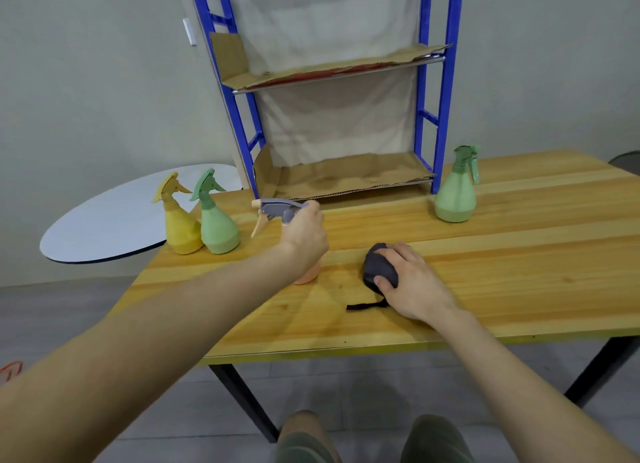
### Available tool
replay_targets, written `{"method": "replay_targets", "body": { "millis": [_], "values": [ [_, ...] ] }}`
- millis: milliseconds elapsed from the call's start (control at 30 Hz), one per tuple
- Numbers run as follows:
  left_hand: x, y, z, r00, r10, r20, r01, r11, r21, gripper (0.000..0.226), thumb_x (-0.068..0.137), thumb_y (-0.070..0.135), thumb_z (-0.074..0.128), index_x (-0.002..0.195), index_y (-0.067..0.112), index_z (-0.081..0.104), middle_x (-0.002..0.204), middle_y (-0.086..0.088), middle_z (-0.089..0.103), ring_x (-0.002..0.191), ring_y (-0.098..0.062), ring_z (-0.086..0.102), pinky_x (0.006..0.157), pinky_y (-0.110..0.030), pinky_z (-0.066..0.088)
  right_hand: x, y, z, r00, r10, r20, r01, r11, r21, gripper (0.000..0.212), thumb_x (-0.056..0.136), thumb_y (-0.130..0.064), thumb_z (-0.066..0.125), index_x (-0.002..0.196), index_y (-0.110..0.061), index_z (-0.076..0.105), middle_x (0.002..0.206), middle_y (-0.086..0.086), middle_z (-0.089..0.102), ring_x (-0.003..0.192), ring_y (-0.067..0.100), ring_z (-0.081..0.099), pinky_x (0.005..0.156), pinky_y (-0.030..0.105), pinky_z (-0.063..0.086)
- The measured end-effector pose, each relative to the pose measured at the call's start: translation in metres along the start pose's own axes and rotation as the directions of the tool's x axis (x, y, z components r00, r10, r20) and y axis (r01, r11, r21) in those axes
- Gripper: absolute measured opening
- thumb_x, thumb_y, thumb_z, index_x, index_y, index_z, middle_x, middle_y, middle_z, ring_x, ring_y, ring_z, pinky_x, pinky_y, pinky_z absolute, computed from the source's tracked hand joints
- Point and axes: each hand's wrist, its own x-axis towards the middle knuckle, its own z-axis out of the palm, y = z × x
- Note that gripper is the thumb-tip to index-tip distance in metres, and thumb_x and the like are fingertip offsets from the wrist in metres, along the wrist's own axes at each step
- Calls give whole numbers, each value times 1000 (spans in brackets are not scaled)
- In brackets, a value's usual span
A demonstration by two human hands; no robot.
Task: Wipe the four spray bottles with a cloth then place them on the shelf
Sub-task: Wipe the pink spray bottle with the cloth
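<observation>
My left hand [304, 234] grips the neck of an orange spray bottle [308, 273] with a grey trigger head; the bottle stands on the wooden table [519, 272] and my hand hides most of it. My right hand [412, 282] rests on a bunched dark cloth [379, 268] lying on the table just right of that bottle, fingers curled over it. A yellow spray bottle [181, 227] and a green spray bottle [218, 225] stand together at the table's left edge. Another green spray bottle [455, 192] stands at the right, beside the blue shelf [446, 81].
The blue metal shelf stands on the table's far side, its boards lined with cardboard [346, 178]. A round white table [114, 220] sits lower at the left. A dark strap [363, 306] trails from the cloth. My knees show below the table's near edge.
</observation>
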Motion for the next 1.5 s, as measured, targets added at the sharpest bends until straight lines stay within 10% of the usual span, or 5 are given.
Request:
{"method": "replay_targets", "body": {
  "millis": [333,867,1167,1400,1500],
  "values": [
    [-17,-1,65,815,-206,-542,-40,912,-407,50,101,35,71,141,12,51,112,-13,66,100,-36,63,98,-46,44,-12,-7,1,993,60,-99,-32,964,264,48,110,-30,59,157,-22,49,159,3,52,147,26,46,119,36,39],
    [-36,45,67,679,-632,-372,-218,311,-925,111,81,13,87,170,15,20,156,-13,52,136,-35,54,112,-52,48,-41,-74,5,886,-141,-442,401,714,574,47,105,-18,69,150,-19,57,166,-8,45,154,7,41,124,30,38],
    [-44,47,67,633,-679,-372,-202,319,-926,107,80,11,88,168,15,28,153,-11,55,133,-35,56,110,-53,49,11,-86,-17,935,276,-224,-50,725,687,41,110,-48,52,139,-19,56,120,-3,70,119,27,68,89,34,49],
    [-41,53,64,651,-654,-387,-245,301,-922,105,80,10,88,167,14,29,155,-11,54,133,-37,57,107,-56,50,-10,-98,-22,829,-188,-526,461,762,454,43,106,-32,66,146,-19,58,150,-5,58,139,11,55,115,29,46],
    [-42,54,64,658,-674,-335,-206,266,-942,105,79,8,85,168,16,28,159,-9,51,135,-36,55,108,-56,48,14,-95,-34,916,-24,-401,276,761,586,35,106,-41,64,138,-25,60,126,-8,71,116,13,68,100,36,55]
  ]
}}
